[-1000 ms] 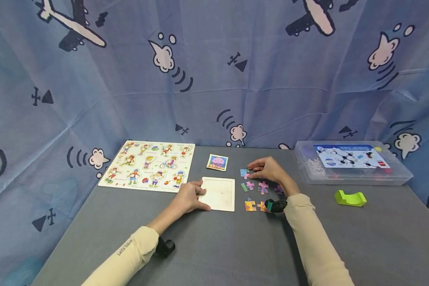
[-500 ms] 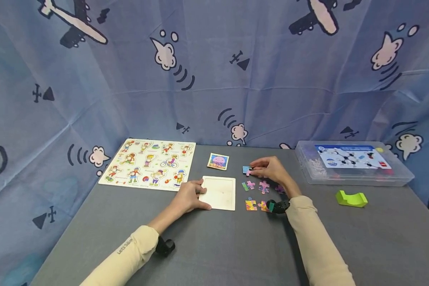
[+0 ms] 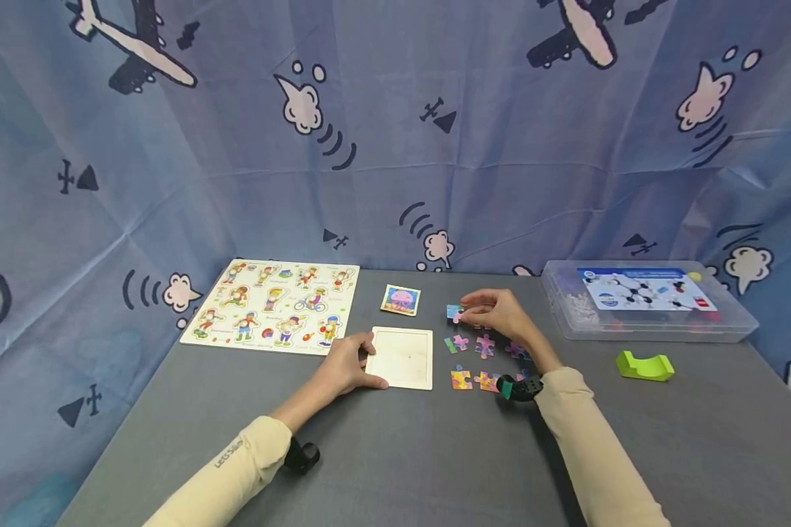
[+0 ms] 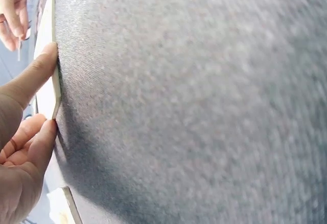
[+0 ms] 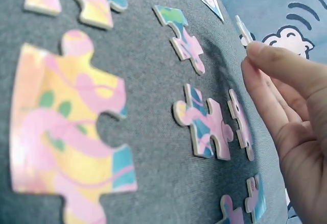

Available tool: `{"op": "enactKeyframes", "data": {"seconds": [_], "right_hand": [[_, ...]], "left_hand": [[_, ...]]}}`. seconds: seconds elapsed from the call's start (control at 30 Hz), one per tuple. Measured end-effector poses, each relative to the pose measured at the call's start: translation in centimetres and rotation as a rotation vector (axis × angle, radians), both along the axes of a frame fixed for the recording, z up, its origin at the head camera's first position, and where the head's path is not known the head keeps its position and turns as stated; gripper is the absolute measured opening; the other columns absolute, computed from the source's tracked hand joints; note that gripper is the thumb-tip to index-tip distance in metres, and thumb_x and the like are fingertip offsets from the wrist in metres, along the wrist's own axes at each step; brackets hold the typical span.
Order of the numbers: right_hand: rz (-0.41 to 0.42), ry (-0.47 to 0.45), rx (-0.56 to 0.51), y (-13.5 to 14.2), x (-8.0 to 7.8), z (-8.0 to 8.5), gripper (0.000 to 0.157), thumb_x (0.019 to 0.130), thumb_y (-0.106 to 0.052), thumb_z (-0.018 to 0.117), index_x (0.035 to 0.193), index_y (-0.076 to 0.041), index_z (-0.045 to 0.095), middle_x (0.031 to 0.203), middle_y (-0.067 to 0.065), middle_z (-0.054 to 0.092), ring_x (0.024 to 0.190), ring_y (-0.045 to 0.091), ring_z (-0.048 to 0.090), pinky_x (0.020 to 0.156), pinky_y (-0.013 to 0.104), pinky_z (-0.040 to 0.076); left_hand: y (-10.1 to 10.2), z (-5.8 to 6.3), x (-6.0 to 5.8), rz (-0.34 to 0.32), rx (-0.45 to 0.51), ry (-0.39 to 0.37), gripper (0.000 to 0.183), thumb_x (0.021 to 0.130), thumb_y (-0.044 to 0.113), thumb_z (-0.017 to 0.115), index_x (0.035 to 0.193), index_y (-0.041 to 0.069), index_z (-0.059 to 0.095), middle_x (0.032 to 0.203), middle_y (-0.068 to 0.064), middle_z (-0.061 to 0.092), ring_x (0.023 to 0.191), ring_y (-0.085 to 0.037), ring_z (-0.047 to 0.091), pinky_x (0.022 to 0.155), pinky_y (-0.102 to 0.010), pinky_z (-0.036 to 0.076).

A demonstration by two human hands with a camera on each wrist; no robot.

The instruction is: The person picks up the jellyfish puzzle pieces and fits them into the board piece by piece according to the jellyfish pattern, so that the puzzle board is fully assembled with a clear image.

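My left hand (image 3: 346, 366) grips the left edge of a pale wooden puzzle tray (image 3: 403, 359) lying flat on the table. In the left wrist view the thumb and fingertips press along the side of the tray (image 4: 49, 91). My right hand (image 3: 501, 315) pinches a blue and pink puzzle piece (image 3: 454, 312) between thumb and fingers. The right wrist view shows this piece (image 5: 243, 30) edge-on, raised off the table. Below that hand lie loose pieces, among them a green and pink puzzle piece (image 3: 457, 343), a pink puzzle piece (image 3: 485, 346) and a yellow puzzle piece (image 3: 461, 379).
A small jellyfish picture card (image 3: 400, 300) lies behind the tray. To the left is a large board with printed figures (image 3: 277, 304). A clear plastic case (image 3: 652, 300) stands at the back right, with a green curved block (image 3: 645, 366) in front of it.
The right hand has picked the blue and pink puzzle piece up off the table and holds it slightly raised. My left hand stays at the tray.
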State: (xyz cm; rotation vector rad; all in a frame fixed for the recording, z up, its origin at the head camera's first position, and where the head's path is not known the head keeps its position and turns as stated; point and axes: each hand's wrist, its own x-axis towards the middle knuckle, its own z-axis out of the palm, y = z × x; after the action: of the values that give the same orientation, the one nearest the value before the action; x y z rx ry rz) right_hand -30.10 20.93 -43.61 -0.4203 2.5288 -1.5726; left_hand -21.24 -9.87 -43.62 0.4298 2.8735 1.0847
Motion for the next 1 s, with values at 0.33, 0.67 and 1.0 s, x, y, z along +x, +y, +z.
{"op": "enactKeyframes", "data": {"seconds": [0.33, 0.67, 1.0], "right_hand": [[0.024, -0.042, -0.085, 0.1, 1.4, 0.6, 0.041, 0.085, -0.004, 0.071, 0.121, 0.011, 0.057, 0.120, 0.029, 0.060, 0.089, 0.012, 0.067, 0.076, 0.025, 0.057], [-0.028, -0.123, -0.207, -0.7, 3.3, 0.6, 0.045, 0.084, -0.001, 0.072, 0.123, 0.013, 0.055, 0.124, 0.029, 0.058, 0.090, 0.007, 0.065, 0.081, 0.023, 0.055], [-0.097, -0.165, -0.308, -2.0, 4.9, 1.1, 0.049, 0.083, 0.000, 0.071, 0.126, 0.015, 0.051, 0.120, 0.024, 0.061, 0.088, 0.007, 0.065, 0.081, 0.026, 0.056]], "left_hand": [[0.0, -0.2, -0.3, -0.027, -0.010, 0.033, 0.049, 0.055, 0.021, 0.094, 0.091, -0.001, 0.070, 0.130, -0.020, 0.057, 0.074, -0.012, 0.056, 0.063, -0.022, 0.049], [-0.4, 0.5, -0.4, -0.094, -0.028, -0.004, 0.051, 0.058, 0.015, 0.093, 0.099, -0.006, 0.070, 0.132, -0.023, 0.054, 0.096, -0.023, 0.065, 0.082, -0.034, 0.055], [-1.3, 0.2, -0.7, -0.152, 0.018, -0.040, 0.037, 0.062, 0.012, 0.090, 0.092, -0.002, 0.073, 0.137, -0.021, 0.050, 0.110, -0.031, 0.062, 0.074, -0.023, 0.057]]}}
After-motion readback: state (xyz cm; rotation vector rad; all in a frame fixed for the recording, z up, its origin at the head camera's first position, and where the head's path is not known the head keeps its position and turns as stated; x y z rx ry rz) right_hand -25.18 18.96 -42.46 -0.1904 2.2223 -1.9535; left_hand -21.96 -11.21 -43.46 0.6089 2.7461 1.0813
